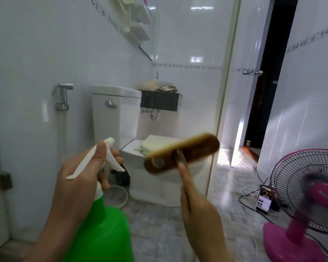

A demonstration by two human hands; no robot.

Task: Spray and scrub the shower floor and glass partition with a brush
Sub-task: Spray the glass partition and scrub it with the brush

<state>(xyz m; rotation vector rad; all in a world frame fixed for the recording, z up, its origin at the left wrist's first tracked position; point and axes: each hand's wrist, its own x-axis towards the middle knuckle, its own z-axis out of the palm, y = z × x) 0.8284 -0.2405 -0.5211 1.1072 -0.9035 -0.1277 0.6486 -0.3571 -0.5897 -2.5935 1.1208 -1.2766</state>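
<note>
The left hand (80, 176) is closed around the neck of a green plastic spray bottle (102, 231) with a white trigger head (100, 157). The thumb lies on top of the head and the fingers wrap in front, near the trigger. The bottle is held upright, low in the view, with its nozzle pointing toward the white ceramic toilet (133, 148).

The right hand (199, 210) grips the thin handle of a brown oblong scrubbing brush (182, 153), with the index finger stretched along the handle. The brush head is raised in the air in front of the toilet, tilted, and it looks blurred.

Behind the brush stands the clear glass partition (223, 91) with a pale frame, upright between the toilet area and the open doorway. The grey tiled floor (159, 224) lies under both hands. On the wall at the left hangs a metal bidet sprayer (62, 97). At the right, on the floor, stands a pink electric fan (307, 195), and a small lit screen (263, 200) with cables is just beside it.
</note>
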